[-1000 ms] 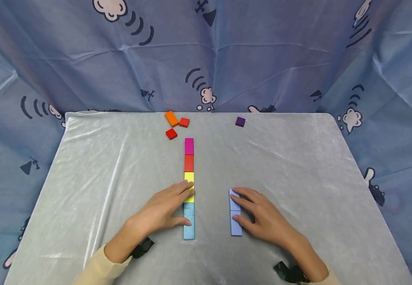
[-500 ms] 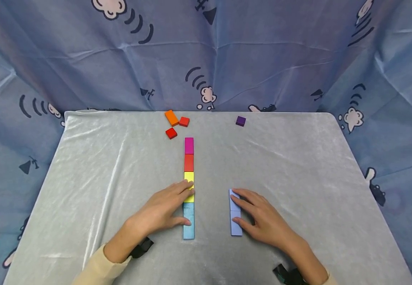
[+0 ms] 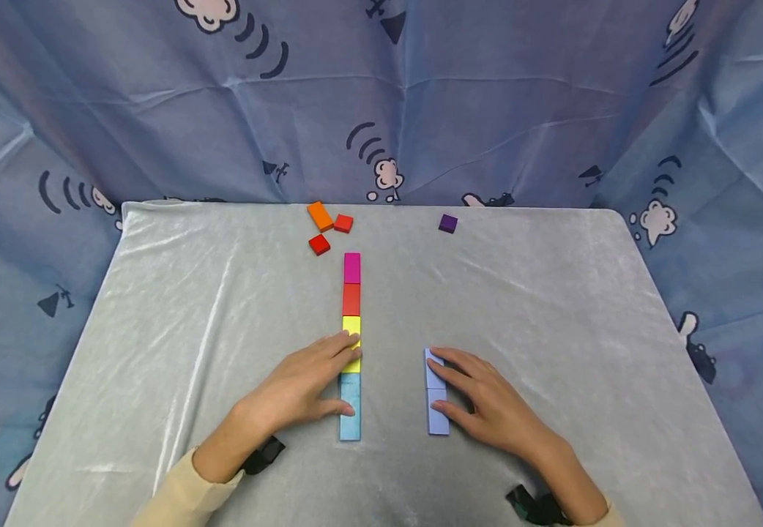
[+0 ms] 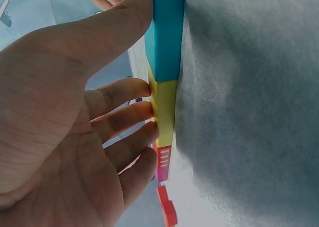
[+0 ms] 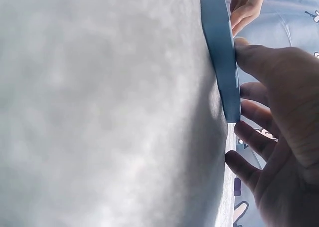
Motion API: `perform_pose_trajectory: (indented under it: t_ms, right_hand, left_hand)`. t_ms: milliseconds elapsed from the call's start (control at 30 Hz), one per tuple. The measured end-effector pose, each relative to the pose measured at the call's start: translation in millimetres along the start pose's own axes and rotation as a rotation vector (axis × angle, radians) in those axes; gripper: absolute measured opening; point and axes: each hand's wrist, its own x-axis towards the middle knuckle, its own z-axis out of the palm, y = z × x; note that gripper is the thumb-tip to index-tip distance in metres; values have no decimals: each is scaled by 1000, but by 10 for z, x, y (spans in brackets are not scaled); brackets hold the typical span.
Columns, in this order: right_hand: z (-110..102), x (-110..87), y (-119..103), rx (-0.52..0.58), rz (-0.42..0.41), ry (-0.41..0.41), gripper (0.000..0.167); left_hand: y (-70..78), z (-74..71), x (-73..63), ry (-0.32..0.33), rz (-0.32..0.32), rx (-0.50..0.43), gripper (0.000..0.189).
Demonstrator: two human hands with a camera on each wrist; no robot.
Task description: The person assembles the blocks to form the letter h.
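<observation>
A straight row of blocks runs away from me, left of the table's middle: a light blue block (image 3: 350,430) nearest, then yellow (image 3: 351,322), red (image 3: 351,299) and magenta (image 3: 351,268). My left hand (image 3: 292,388) rests on it, thumb on the light blue block and fingertips on the yellow part. To the right, two periwinkle blocks (image 3: 438,423) lie end to end. My right hand (image 3: 490,402) touches their tops with thumb and fingertips. In the wrist views, the left thumb meets the light blue block (image 4: 168,37), and the right thumb meets the periwinkle blocks (image 5: 222,57).
Near the back edge lie an orange block (image 3: 320,216) and two small red blocks (image 3: 318,244). A purple block (image 3: 448,223) sits farther right. The table has a grey cloth (image 3: 553,293); a blue patterned curtain (image 3: 520,110) hangs behind and at both sides.
Both hands keep their places on the blocks, and no block has moved. Only the head view has shifted slightly.
</observation>
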Motion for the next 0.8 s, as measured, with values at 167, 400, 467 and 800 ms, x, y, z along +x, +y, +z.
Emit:
perform_pose_trajectory:
  t_ms: [167,400,467,800]
  right_hand:
    - [1,5,12,-4,-12,3,69]
    - [12,-3,-2,-25,-40,42,68]
    - [22,-19,-12,-40,-49,57,67]
    - [35,-7,-54,-83,-74,116,64]
  left_hand:
    - [0,-16,2,1,5,2,84]
    - [17,9,4,-1,-4,-11,85]
    - [25,26,4,-12,-15,-21,85]
    - [13,17,4,2,-9,-4,85]
